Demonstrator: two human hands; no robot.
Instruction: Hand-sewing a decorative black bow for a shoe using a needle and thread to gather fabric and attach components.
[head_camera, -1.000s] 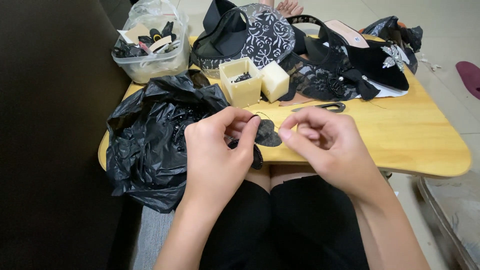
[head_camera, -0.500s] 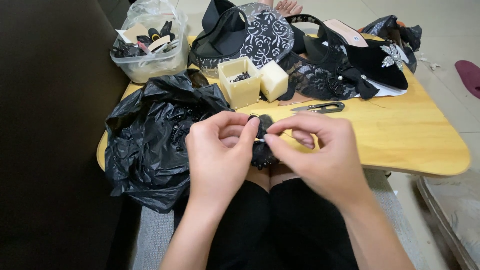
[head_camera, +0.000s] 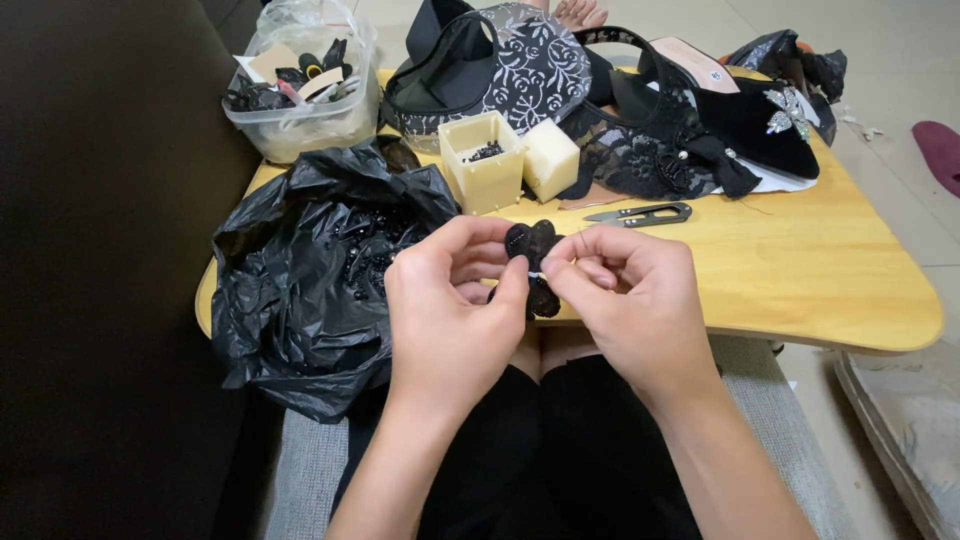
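A small black beaded fabric ornament (head_camera: 533, 262) sits between both my hands, just above the front edge of the wooden lap table (head_camera: 800, 270). My left hand (head_camera: 450, 300) pinches its lower left side with thumb and forefinger. My right hand (head_camera: 630, 295) pinches it from the right, where a tiny pale bit, maybe a needle or thread, shows between the fingertips. Much of the ornament is hidden by my fingers.
A crumpled black plastic bag (head_camera: 320, 270) holding black beads lies at the table's left. Behind are a cream box (head_camera: 483, 160) with beads, its lid (head_camera: 550, 158), thread snips (head_camera: 640, 213), a clear tub (head_camera: 300, 90), black lace fabric (head_camera: 520, 60) and a black shoe (head_camera: 745, 115).
My hands have come together on the ornament; the right hand moved left to pinch it beside the left thumb. The view has shifted slightly.
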